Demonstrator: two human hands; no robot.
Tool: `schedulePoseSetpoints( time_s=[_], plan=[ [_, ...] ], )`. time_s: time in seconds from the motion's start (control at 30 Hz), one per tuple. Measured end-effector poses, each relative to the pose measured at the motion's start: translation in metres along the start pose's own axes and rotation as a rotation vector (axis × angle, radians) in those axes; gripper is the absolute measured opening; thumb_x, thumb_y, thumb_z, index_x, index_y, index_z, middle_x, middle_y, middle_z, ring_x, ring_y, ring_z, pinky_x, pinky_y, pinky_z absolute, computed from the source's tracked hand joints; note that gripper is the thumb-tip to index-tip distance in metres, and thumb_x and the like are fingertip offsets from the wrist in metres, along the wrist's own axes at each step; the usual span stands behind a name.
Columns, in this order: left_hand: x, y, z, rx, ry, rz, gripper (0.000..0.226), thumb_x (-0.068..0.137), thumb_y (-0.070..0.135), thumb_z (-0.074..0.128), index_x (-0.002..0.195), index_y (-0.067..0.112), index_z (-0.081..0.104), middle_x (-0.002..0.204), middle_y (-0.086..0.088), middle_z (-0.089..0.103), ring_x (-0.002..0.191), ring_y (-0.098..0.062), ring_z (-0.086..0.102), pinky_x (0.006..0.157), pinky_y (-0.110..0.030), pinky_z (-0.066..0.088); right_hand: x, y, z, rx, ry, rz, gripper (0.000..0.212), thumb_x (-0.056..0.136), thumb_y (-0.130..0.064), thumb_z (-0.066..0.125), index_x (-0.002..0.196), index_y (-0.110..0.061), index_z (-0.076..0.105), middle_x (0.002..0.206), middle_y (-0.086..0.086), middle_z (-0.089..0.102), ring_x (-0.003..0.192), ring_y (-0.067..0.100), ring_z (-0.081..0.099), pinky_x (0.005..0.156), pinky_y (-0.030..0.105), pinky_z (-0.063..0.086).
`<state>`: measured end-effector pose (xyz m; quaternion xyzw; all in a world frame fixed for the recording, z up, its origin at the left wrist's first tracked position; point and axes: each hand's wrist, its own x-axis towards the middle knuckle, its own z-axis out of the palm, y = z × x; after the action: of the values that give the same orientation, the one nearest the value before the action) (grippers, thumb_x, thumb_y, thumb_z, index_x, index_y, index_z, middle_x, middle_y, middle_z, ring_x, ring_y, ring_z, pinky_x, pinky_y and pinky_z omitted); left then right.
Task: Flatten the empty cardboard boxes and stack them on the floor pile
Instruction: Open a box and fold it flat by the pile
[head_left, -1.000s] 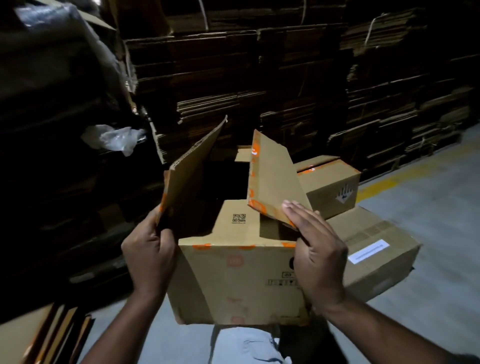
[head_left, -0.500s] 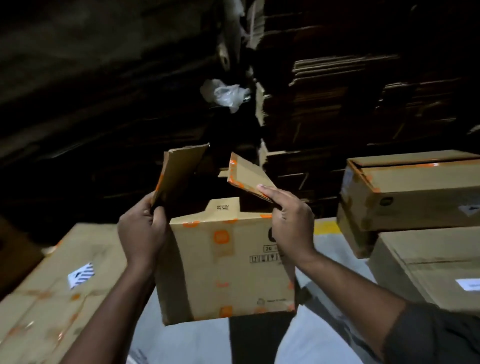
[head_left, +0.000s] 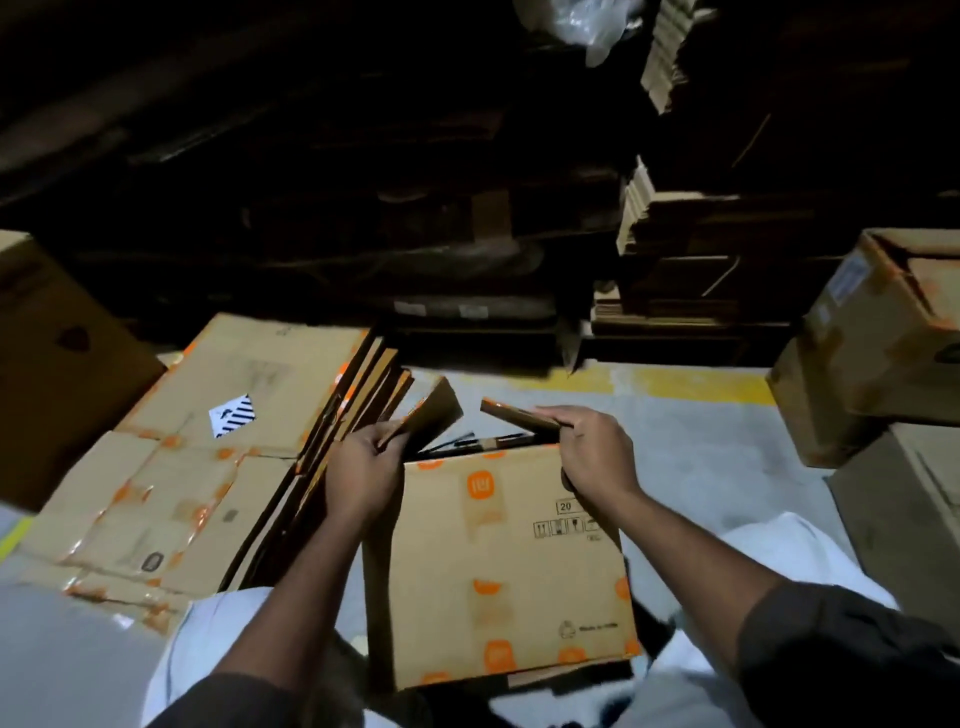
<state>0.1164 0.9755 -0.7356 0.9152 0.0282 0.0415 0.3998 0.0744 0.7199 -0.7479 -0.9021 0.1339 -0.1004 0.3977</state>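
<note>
A brown cardboard box (head_left: 498, 566) with orange tape marks is held low in front of me, its broad printed side facing up. My left hand (head_left: 363, 478) grips the box's left top flap (head_left: 434, 415). My right hand (head_left: 592, 452) grips the right top flap (head_left: 514, 413). Both flaps lean away from me and the box mouth between them is dark. To the left on the floor lies the pile of flattened boxes (head_left: 208, 457), with several flat sheets standing on edge (head_left: 358, 395) along its right side.
Tall dark stacks of flattened cardboard (head_left: 675, 249) fill the background. Assembled boxes (head_left: 872, 353) stand at the right, another box (head_left: 57, 364) at the far left. Grey floor (head_left: 701, 457) with a yellow line (head_left: 675, 382) runs ahead. A clear plastic bag (head_left: 587, 26) hangs at the top.
My view has swung left and down, bringing the flattened floor pile into sight. The box has come lower and tilted so its printed side faces up; both hands keep their hold on the flaps.
</note>
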Motion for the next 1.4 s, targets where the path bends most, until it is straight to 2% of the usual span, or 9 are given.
schedulePoseSetpoints(
  time_s=[0.13, 0.27, 0.4, 0.53, 0.77, 0.87, 1.0, 1.1, 1.4],
  plan=[
    [0.018, -0.005, -0.010, -0.309, -0.250, 0.003, 0.036, 0.088, 0.045, 0.072, 0.120, 0.029, 0.073, 0.106, 0.013, 0.073, 0.101, -0.004, 0.067, 0.081, -0.022, 0.052, 0.033, -0.013, 0.009, -0.045, 0.026, 0.016, 0.040, 0.092, -0.015, 0.046, 0.111, -0.033, 0.076, 0.110, -0.005, 0.075, 0.100, 0.022, 0.066, 0.084, 0.033, 0.054],
    [0.037, -0.003, -0.010, -0.111, -0.434, 0.085, 0.059, 0.063, 0.045, 0.094, 0.116, 0.033, 0.072, 0.100, 0.016, 0.074, 0.094, -0.001, 0.070, 0.078, -0.023, 0.058, 0.060, -0.012, 0.009, -0.150, 0.016, -0.100, 0.038, 0.093, -0.042, 0.043, 0.059, -0.030, 0.056, 0.068, -0.007, 0.058, 0.075, 0.023, 0.058, 0.055, 0.030, 0.034],
    [0.064, 0.002, -0.002, -0.044, -0.397, 0.050, 0.058, 0.060, 0.054, 0.092, 0.109, 0.026, 0.075, 0.094, 0.010, 0.075, 0.087, -0.008, 0.072, 0.074, -0.030, 0.061, 0.088, -0.006, 0.014, -0.161, 0.001, -0.172, 0.047, 0.098, -0.055, 0.043, 0.088, -0.020, 0.072, 0.096, -0.004, 0.066, 0.098, 0.020, 0.055, 0.075, 0.034, 0.043],
    [0.089, -0.003, -0.001, -0.014, -0.269, -0.037, 0.074, 0.057, 0.070, 0.085, 0.109, 0.019, 0.074, 0.093, 0.006, 0.075, 0.085, -0.011, 0.072, 0.075, -0.033, 0.061, 0.071, 0.017, 0.026, 0.074, 0.201, 0.210, 0.061, 0.097, -0.051, 0.053, 0.144, -0.012, 0.047, 0.145, 0.007, 0.047, 0.137, 0.025, 0.037, 0.108, 0.043, 0.038],
    [0.114, -0.013, 0.006, -0.011, -0.058, -0.131, 0.068, 0.063, 0.076, 0.077, 0.093, 0.015, 0.077, 0.081, 0.000, 0.075, 0.077, -0.017, 0.071, 0.062, -0.030, 0.053, 0.004, 0.039, 0.040, 0.381, 0.765, 0.689, 0.043, 0.100, -0.041, 0.052, 0.113, 0.000, 0.055, 0.123, 0.023, 0.050, 0.120, 0.036, 0.045, 0.095, 0.047, 0.039],
    [0.115, -0.032, 0.001, 0.049, 0.046, -0.219, 0.068, 0.069, 0.082, 0.066, 0.080, 0.016, 0.076, 0.073, -0.004, 0.072, 0.076, -0.025, 0.070, 0.056, -0.030, 0.041, -0.004, 0.039, 0.054, 0.605, 0.433, 0.795, 0.044, 0.102, -0.040, 0.050, 0.081, -0.002, 0.053, 0.081, 0.018, 0.056, 0.083, 0.032, 0.058, 0.077, 0.048, 0.049],
    [0.102, -0.051, -0.005, 0.115, 0.102, -0.341, 0.065, 0.078, 0.080, 0.058, 0.076, 0.017, 0.071, 0.072, -0.006, 0.069, 0.078, -0.029, 0.067, 0.062, -0.033, 0.043, -0.009, 0.019, 0.078, 0.869, -0.286, 0.712, 0.056, 0.098, -0.055, 0.049, 0.128, -0.008, 0.057, 0.120, 0.006, 0.060, 0.117, 0.025, 0.058, 0.105, 0.043, 0.048],
    [0.094, -0.048, -0.003, 0.247, 0.060, -0.341, 0.067, 0.085, 0.081, 0.046, 0.090, 0.018, 0.069, 0.088, -0.009, 0.070, 0.084, -0.030, 0.062, 0.069, -0.035, 0.045, -0.009, 0.017, 0.098, 0.741, -0.274, 0.623, 0.089, 0.077, -0.084, 0.049, 0.140, -0.021, 0.054, 0.137, -0.002, 0.057, 0.123, 0.019, 0.055, 0.109, 0.045, 0.044],
    [0.042, -0.025, 0.012, -0.069, -0.338, -0.317, 0.057, 0.086, 0.075, 0.052, 0.107, 0.026, 0.071, 0.103, 0.007, 0.071, 0.093, -0.013, 0.068, 0.069, -0.028, 0.051, 0.058, 0.026, 0.039, 0.855, -0.486, 0.484, 0.063, 0.085, -0.082, 0.040, 0.126, -0.039, 0.064, 0.119, -0.008, 0.072, 0.110, 0.011, 0.067, 0.091, 0.038, 0.054]
  ],
)
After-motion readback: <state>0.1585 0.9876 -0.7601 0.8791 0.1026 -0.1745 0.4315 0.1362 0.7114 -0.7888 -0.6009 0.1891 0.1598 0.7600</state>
